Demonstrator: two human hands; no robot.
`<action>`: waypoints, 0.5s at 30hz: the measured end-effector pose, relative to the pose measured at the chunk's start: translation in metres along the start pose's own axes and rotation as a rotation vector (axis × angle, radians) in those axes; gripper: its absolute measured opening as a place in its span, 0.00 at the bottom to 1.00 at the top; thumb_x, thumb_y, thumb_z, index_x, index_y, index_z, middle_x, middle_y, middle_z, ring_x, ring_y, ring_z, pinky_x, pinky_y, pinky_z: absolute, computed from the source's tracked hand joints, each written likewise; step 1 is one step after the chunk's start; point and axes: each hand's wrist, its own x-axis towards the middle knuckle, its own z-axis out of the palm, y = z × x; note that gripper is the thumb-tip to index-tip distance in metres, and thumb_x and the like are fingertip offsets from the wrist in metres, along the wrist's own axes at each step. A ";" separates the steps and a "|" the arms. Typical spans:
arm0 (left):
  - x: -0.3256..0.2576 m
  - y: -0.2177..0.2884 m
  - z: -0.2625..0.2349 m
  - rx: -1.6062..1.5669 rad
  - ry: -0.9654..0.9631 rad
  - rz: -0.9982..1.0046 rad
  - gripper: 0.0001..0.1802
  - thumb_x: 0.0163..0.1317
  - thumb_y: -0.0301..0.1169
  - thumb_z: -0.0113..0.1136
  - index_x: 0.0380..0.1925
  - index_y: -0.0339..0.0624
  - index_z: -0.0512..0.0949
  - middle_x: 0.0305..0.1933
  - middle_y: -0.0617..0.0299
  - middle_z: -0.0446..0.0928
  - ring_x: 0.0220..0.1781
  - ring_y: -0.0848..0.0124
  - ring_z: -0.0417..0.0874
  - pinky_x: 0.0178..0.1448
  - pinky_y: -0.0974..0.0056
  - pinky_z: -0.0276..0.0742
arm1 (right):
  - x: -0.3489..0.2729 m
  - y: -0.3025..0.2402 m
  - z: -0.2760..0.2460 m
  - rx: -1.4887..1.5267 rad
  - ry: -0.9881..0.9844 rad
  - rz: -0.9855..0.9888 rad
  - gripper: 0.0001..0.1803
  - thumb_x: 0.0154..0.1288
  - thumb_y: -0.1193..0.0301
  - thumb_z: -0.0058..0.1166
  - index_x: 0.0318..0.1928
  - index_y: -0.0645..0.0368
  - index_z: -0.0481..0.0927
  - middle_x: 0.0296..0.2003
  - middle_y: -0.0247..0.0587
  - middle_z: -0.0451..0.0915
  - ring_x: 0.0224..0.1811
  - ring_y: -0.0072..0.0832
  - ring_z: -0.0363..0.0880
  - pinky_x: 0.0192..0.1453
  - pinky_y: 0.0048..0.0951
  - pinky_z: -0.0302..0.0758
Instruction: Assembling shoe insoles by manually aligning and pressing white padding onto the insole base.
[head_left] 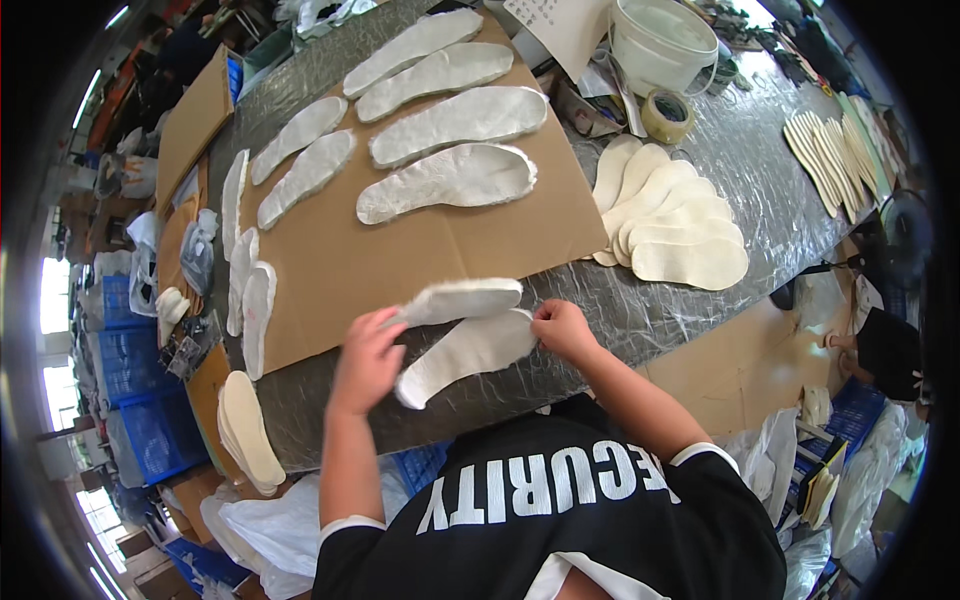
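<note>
- Insoles, two white fuzzy ones: the upper insole [462, 299] is pinched at its heel end by the left hand [366, 362], fingers curled shut.
- The lower insole [462, 352] is gripped at its end by the right hand [563, 330], closed on its edge, at the near table edge.
- Misalignment is risked if one piece slips during pairing.
- Beyond, a brown cardboard sheet [400, 250] is covered with insoles; a cream stack [672, 225] is fanned right; a tape roll [667, 116] and white bucket [660, 40] sit farther back.
</note>
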 end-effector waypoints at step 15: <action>0.042 0.041 0.093 0.216 0.166 0.197 0.29 0.50 0.49 0.67 0.45 0.39 0.77 0.47 0.57 0.74 0.50 0.57 0.73 0.55 0.54 0.66 | -0.033 0.045 -0.047 0.064 0.025 0.028 0.03 0.52 0.77 0.55 0.28 0.65 0.77 0.20 0.36 0.78 0.20 0.23 0.79 0.24 0.27 0.75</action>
